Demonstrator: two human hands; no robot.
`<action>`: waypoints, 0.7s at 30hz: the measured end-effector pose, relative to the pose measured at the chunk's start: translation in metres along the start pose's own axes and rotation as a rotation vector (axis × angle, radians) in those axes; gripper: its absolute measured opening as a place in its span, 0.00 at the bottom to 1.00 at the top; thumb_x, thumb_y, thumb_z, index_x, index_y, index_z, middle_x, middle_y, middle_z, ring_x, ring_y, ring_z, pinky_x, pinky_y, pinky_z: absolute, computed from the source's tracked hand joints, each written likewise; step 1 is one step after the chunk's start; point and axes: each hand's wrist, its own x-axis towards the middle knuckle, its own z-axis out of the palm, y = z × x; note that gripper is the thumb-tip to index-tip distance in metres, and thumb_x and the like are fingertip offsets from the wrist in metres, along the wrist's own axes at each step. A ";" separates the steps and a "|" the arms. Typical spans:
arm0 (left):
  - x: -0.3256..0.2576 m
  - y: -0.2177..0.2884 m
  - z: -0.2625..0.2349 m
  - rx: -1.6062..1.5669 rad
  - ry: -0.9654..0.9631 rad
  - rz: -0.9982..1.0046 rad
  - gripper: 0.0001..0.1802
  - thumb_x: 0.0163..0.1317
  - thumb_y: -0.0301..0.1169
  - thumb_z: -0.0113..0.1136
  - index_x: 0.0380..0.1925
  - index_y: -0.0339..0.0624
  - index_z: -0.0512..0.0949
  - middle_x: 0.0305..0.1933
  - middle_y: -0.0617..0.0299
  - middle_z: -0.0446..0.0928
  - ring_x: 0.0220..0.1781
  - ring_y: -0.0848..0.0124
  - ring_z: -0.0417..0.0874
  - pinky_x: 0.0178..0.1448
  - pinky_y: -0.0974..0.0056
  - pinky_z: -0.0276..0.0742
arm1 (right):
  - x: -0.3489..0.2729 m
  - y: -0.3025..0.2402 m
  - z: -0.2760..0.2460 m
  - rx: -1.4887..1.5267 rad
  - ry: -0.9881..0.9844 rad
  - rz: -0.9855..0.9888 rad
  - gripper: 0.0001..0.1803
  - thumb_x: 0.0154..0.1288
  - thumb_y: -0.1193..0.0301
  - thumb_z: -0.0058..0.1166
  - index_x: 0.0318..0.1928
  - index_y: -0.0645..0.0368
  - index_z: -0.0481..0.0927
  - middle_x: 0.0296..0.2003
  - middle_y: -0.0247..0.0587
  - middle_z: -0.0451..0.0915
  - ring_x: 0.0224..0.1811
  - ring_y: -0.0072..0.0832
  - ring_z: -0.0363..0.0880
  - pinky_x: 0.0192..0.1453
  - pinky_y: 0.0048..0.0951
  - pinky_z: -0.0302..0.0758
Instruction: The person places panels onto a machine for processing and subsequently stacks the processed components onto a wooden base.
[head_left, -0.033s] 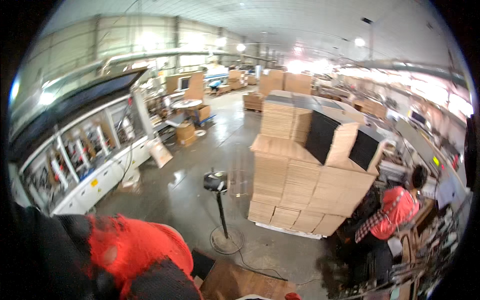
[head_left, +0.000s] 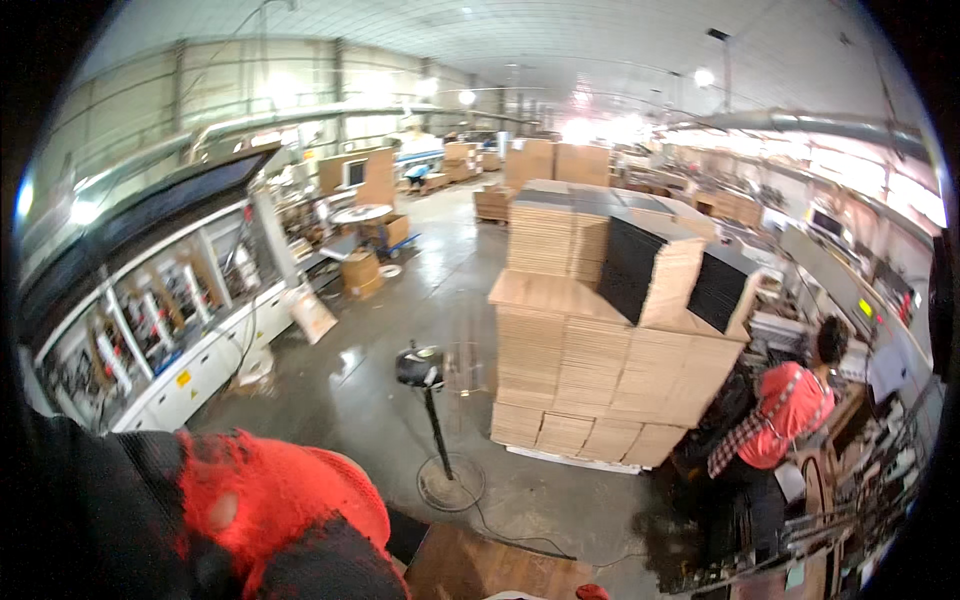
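Large and very close at the lower left is my left hand [head_left: 290,500], in a red and black work glove with a worn light spot. A dark sleeve [head_left: 110,490] leads to it. The glove's fingers are foreshortened and partly cut off, so I cannot make out their pose or anything held. Below and beside it lies a brown wood-grain board [head_left: 490,565]. At that board's front edge only a small red bit [head_left: 591,592] shows, perhaps the tip of my right glove; the rest is outside the picture.
A black post on a round base [head_left: 433,430] stands ahead, its cable trailing across the floor. Beyond it rise stacked panels [head_left: 570,350] on a pallet. A person in a red top [head_left: 785,415] works at right. Along the left runs a white machine [head_left: 180,390] with its dark cover raised.
The view has turned slightly, so the stacked panels, post and machine sit a little farther left. My left glove keeps nearly the same place.
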 end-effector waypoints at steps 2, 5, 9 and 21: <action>0.015 -0.011 0.042 -0.079 -0.070 -0.006 0.16 0.65 0.33 0.51 0.51 0.41 0.73 0.53 0.52 0.74 0.57 0.58 0.74 0.63 0.54 0.66 | -0.004 0.006 -0.016 0.063 0.052 0.015 0.13 0.58 0.63 0.50 0.39 0.54 0.83 0.43 0.48 0.82 0.48 0.42 0.79 0.52 0.39 0.75; 0.030 -0.018 0.090 -0.178 -0.157 -0.011 0.16 0.65 0.34 0.50 0.51 0.41 0.73 0.53 0.52 0.74 0.56 0.58 0.74 0.63 0.54 0.66 | -0.015 0.002 -0.046 0.145 0.138 0.028 0.13 0.57 0.63 0.50 0.39 0.54 0.83 0.44 0.48 0.82 0.48 0.42 0.79 0.52 0.39 0.75; 0.042 -0.012 0.126 -0.295 -0.225 0.003 0.16 0.65 0.34 0.50 0.50 0.41 0.73 0.52 0.53 0.74 0.56 0.58 0.74 0.62 0.54 0.66 | -0.016 -0.027 -0.109 0.225 0.330 -0.021 0.13 0.57 0.63 0.51 0.39 0.54 0.83 0.44 0.48 0.82 0.48 0.41 0.79 0.52 0.39 0.75; 0.082 -0.081 0.228 -0.658 -0.307 0.179 0.15 0.66 0.37 0.49 0.48 0.42 0.73 0.49 0.54 0.75 0.54 0.57 0.74 0.60 0.52 0.66 | 0.015 -0.007 -0.127 0.376 0.554 0.085 0.13 0.55 0.65 0.53 0.39 0.54 0.83 0.44 0.47 0.82 0.49 0.40 0.79 0.52 0.39 0.75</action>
